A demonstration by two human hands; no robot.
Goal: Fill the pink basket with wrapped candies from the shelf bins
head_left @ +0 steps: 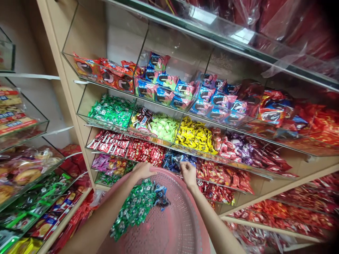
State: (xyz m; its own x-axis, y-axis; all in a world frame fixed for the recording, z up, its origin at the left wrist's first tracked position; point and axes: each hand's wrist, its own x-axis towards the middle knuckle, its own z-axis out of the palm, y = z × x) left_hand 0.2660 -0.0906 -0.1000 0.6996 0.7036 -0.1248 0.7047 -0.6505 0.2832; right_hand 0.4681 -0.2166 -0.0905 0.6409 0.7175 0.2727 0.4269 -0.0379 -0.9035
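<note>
A round pink plastic basket (182, 211) with a perforated bottom is tilted in front of the shelves. Green-wrapped candies (135, 204) lie in its left part, beside a small heap of blue-wrapped candies (161, 196). My left hand (143, 171) is closed over the basket's back rim. Just beyond the rim, at the right, my right hand (189, 173) has its fingers curled together near the bin of blue candies (171, 161); whatever it may hold is too small to tell.
Glass-fronted bins hold yellow candies (196, 135), green candies (112, 111), red packets (145, 151) and blue-pink cookie packs (165, 80). More shelves with packaged buns (22, 174) stand at the left. A wooden divider (62, 84) separates the shelf sections.
</note>
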